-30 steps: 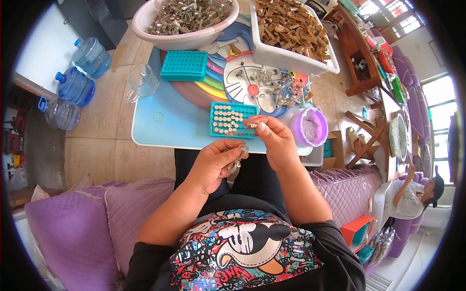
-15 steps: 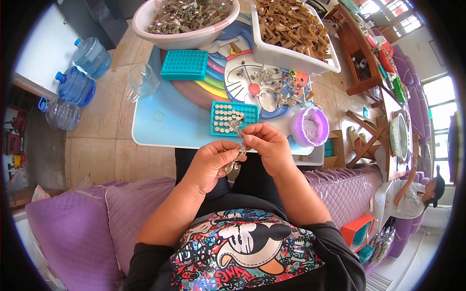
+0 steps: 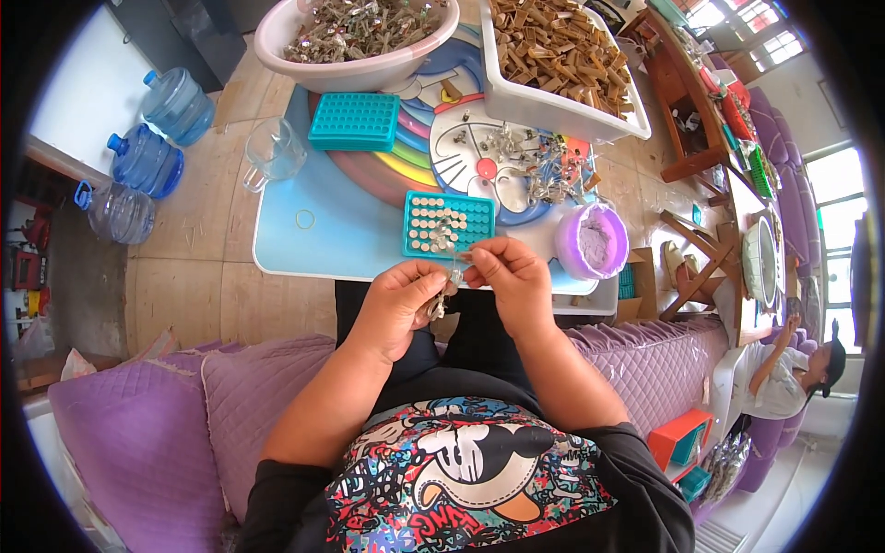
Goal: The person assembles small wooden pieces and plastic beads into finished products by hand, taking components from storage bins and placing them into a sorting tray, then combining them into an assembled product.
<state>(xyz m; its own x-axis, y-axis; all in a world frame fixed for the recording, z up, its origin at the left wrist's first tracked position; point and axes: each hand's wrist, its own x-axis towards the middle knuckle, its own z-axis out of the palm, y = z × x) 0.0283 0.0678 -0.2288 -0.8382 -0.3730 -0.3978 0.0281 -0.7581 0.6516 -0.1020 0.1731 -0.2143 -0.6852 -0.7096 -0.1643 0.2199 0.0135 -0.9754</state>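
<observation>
Over the table's near edge, my left hand [image 3: 403,300] is closed on a bunch of small shiny pieces [image 3: 440,307], clear and metal-coloured, whose kind is too small to tell. My right hand [image 3: 510,276] pinches the upper part of the same bunch between thumb and fingertips. More glinting pieces [image 3: 443,233] stick up past the fingertips. Just beyond lies a teal tray [image 3: 477,230] of round wells, several filled with pale round discs [image 3: 423,212]. A purple tub [image 3: 566,241] with grey powdery stuff and a plastic liner stands right of my right hand.
Loose shiny pieces [image 3: 553,175] lie on the cartoon-printed table [image 3: 304,249]. Behind are stacked teal trays [image 3: 353,122], a pink basin [image 3: 355,74] and a white bin [image 3: 562,111] of brown pieces. A clear jug [image 3: 274,152] stands left; another person [image 3: 788,373] sits far right.
Both hands stay closed on the shiny bunch, their fingertips shifting only slightly. The whole view has moved a little, with the table things a few pixels further right.
</observation>
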